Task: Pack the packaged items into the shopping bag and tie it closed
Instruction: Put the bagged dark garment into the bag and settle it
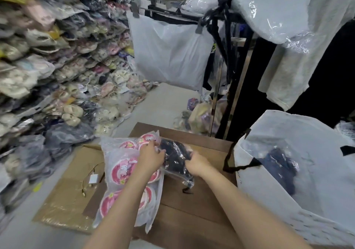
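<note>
A clear packet of black items (pixel 175 157) lies on the brown table (pixel 194 210). My left hand (pixel 150 155) grips its left edge and my right hand (pixel 197 162) grips its right side. Under my left forearm lie clear packets of pink round items (pixel 123 170), hanging over the table's left edge. A big white shopping bag (pixel 299 173) with black handles stands open at the right. A dark blue packet (pixel 280 169) lies inside it.
Flattened cardboard (pixel 65 197) with a small white charger and cable (pixel 92 179) lies on the floor at left. Stacks of packaged goods (pixel 48 66) fill the left wall. A white plastic bag (pixel 169 52) hangs from a black rack ahead.
</note>
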